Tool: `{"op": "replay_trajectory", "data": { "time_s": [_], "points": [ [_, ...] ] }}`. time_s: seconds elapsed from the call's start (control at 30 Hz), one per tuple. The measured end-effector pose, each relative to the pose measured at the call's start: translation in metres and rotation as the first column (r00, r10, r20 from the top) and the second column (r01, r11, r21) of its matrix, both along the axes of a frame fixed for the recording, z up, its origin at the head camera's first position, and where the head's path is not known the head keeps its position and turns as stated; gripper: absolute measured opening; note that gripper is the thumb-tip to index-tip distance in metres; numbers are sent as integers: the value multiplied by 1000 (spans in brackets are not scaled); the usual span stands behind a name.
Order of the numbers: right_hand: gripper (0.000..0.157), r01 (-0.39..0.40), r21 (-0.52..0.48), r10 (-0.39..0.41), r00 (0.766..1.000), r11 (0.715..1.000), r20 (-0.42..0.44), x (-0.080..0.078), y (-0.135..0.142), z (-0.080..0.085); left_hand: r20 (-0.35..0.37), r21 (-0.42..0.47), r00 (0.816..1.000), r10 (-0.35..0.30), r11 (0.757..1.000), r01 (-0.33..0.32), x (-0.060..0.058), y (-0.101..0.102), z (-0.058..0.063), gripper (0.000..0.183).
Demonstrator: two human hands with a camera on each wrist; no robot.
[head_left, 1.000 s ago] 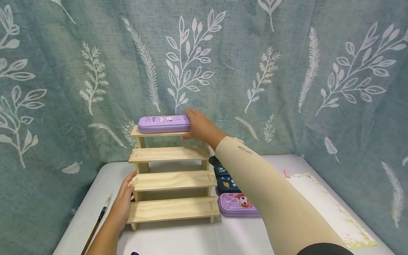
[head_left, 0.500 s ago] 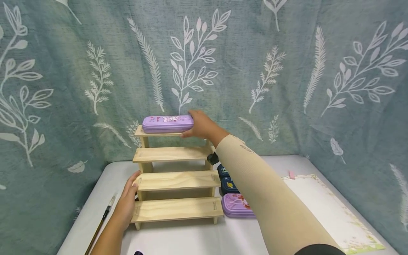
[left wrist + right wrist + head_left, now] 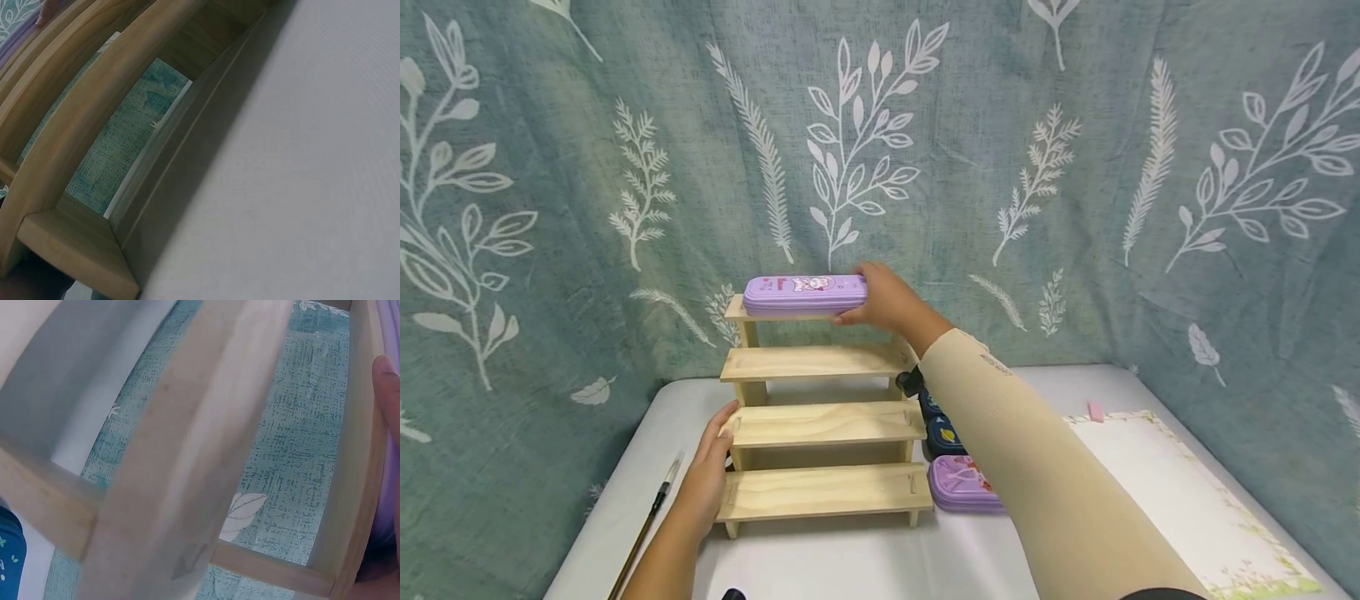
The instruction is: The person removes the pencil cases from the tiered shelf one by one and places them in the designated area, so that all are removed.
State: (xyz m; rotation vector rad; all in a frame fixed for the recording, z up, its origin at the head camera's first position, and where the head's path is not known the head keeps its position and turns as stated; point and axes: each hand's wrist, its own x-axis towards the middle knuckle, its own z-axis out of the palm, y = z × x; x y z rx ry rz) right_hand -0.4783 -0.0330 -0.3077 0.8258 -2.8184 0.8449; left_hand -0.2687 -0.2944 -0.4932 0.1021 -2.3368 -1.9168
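A four-tier wooden step shelf (image 3: 827, 423) stands on the white table. Lengthwise on its top tier lies a purple pencil case (image 3: 793, 296) with a cartoon lid. My right hand (image 3: 891, 307) grips the case's right end, thumb at the front near the board's edge, fingers behind. In the right wrist view the thumb (image 3: 389, 394) overlaps the purple case (image 3: 390, 328) beside the top board. Lower down, my left hand (image 3: 703, 475) holds the shelf's left side, thumb by the third tier's end. The left wrist view shows mainly the shelf's boards (image 3: 87, 122).
Right of the shelf lie dark blue pencil cases (image 3: 945, 436) and another purple case (image 3: 962, 485), partly behind my right sleeve. A paintbrush (image 3: 651, 521) lies at the left, a bordered white sheet (image 3: 1165, 483) and pink piece (image 3: 1096, 412) at the right. A patterned curtain hangs behind.
The head view has turned slightly left, so everything sits further right in it. Both hands keep their places on the case and the shelf.
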Motion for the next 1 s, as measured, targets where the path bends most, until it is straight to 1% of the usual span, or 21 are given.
{"op": "replay_trajectory", "data": {
  "time_s": [0.17,0.4,0.67,0.83,1.0],
  "points": [
    [86,17,-10,-17,1000,1000,16,4,6,-1,8,-8,1000,-1,1000,1,1,2,0,51],
    [87,13,13,-13,1000,1000,-26,10,14,-1,7,-9,1000,-7,1000,7,1,3,0,51],
    [89,18,-37,-19,1000,999,-18,19,23,-7,13,-10,1000,-2,1000,2,1,3,-2,52],
    [84,29,-65,-30,1000,997,-5,26,26,-9,11,-12,1000,3,1000,-3,2,2,-2,52],
    [83,22,-68,-25,999,997,-40,33,31,-9,6,-14,1000,7,1000,-7,2,2,0,52]
  ]
}}
